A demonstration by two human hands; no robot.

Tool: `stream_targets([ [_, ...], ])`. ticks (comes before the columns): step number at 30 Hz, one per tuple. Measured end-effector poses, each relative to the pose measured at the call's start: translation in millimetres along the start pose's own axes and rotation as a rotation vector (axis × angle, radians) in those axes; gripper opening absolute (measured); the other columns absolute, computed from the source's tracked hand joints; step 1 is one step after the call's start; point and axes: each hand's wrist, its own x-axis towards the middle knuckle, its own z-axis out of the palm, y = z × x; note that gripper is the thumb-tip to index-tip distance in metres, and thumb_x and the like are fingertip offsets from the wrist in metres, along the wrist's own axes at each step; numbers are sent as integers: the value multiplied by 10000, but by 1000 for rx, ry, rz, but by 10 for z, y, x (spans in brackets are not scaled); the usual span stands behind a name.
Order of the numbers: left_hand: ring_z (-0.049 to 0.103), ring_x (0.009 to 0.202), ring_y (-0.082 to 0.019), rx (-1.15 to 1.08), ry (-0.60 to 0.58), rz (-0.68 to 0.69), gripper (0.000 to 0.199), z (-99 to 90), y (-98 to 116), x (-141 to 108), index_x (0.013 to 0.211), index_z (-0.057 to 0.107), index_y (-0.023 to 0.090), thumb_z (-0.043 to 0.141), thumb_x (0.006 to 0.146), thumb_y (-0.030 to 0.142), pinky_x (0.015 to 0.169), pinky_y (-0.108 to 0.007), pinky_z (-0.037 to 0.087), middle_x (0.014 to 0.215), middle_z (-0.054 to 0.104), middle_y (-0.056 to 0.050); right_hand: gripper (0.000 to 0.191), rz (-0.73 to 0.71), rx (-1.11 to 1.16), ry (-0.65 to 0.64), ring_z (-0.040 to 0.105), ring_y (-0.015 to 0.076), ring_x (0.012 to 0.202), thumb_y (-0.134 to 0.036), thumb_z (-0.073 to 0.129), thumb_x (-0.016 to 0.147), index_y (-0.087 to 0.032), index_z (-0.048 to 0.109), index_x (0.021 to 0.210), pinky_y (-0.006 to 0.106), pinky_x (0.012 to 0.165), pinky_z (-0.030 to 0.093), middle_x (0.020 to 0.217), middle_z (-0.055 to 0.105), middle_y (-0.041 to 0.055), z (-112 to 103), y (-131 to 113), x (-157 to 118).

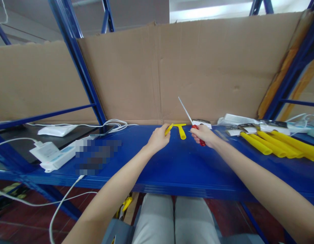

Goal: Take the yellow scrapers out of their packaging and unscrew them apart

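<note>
My left hand (159,137) is closed around a small yellow plastic piece (169,129); most of it is hidden by the fingers. In my right hand (204,134) is a screwdriver (202,142), gripped by its red handle, with the long thin shaft pointing up and to the left. Between the two hands a yellow T-shaped plastic part (182,132) lies on the blue shelf top (172,162), its stem towards me. Just behind my right hand lies a packaged item with a black and white label (203,123).
Several yellow tube-handled tools (286,145) lie in a row at the right, near white packages (236,119). A white power strip (62,156) with a charger (46,151) and coiled cable (117,125) is at the left. Cardboard (197,67) walls the back between blue posts (82,64).
</note>
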Motion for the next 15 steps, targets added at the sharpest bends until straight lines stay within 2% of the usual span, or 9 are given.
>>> stream_targets([
  [5, 676, 924, -254, -3, -33, 5, 353, -5, -130, 39, 1155, 628, 126, 523, 820, 165, 829, -350, 505, 1009, 719, -131, 287, 84, -404, 125, 324, 65, 286, -224, 632, 750, -208, 433, 544, 205, 297, 208, 343, 388, -51, -649, 42, 181],
  [8, 678, 912, -242, -19, -48, 6, 354, -1, -138, 42, 1148, 637, 135, 529, 812, 161, 843, -348, 502, 1008, 725, -115, 294, 224, -559, 251, 338, 75, 277, -219, 668, 741, -201, 461, 533, 206, 299, 216, 324, 386, -42, -912, 124, 321],
  [12, 672, 965, -251, -47, -60, -1, 363, 8, -129, 31, 1152, 638, 136, 527, 807, 153, 861, -353, 499, 1059, 719, -122, 332, 275, -547, 316, 324, 74, 263, -178, 662, 739, -195, 452, 482, 223, 304, 204, 311, 382, -28, -1003, 252, 440],
  [15, 671, 987, -249, -64, -67, -4, 369, 17, -131, 24, 1163, 633, 131, 523, 812, 151, 876, -349, 496, 1081, 714, -128, 357, 191, -455, 361, 341, 51, 266, -147, 662, 729, -174, 449, 444, 218, 333, 201, 324, 398, -10, -979, 346, 469],
])
